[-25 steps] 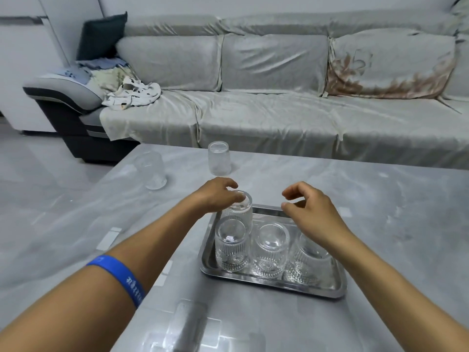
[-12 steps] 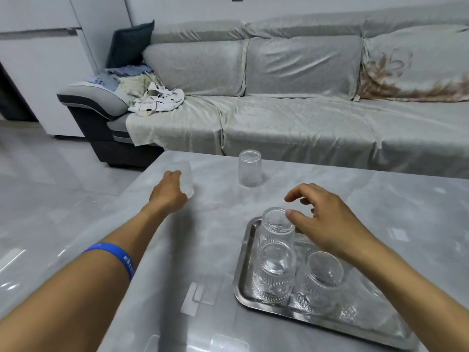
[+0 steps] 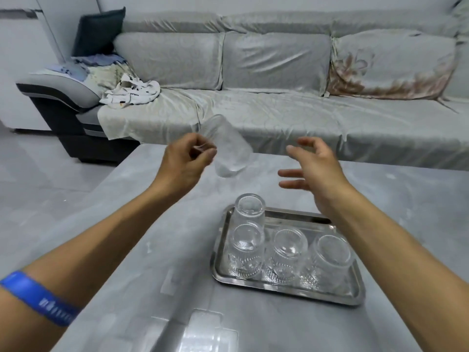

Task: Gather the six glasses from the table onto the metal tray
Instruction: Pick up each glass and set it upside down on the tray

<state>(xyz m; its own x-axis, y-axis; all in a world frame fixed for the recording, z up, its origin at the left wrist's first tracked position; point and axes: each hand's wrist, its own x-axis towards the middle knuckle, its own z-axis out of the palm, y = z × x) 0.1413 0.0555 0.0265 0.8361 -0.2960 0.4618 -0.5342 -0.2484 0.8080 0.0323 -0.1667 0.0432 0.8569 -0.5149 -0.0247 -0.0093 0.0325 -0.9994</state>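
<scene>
- While the left hand (image 3: 186,162) pinches a frosted glass (image 3: 227,146) with its fingers closed on the side wall, the glass hangs tilted in the air above the far left part of the table (image 3: 132,245), touching nothing else.
- Spread and holding nothing, the right hand (image 3: 313,165) hovers above the table beyond the far edge of the metal tray (image 3: 291,290), its fingers curved toward the glass.
- On the tray stand 4 clear patterned glasses, upside down: 3 in a row along the near edge (image 3: 285,252), and 1 (image 3: 249,212) at the far left corner, right behind the left one of the row.
- Bare metal shows along the tray's far edge, to the right of that corner glass.
- Judged from this, glass 5 of 6 is being carried over; glass 6 is not in view, and whether the hands or the carried glass hide it I cannot tell.
- Next, the carried glass has to be levelled and brought down into the free space on the far side of the tray, gently and without striking the corner glass; a pinch on a smooth wall could slip, so a steadying right hand would help.
- Whether it should go mouth down like the others depends on which end is up now, which the blur does not settle.
</scene>
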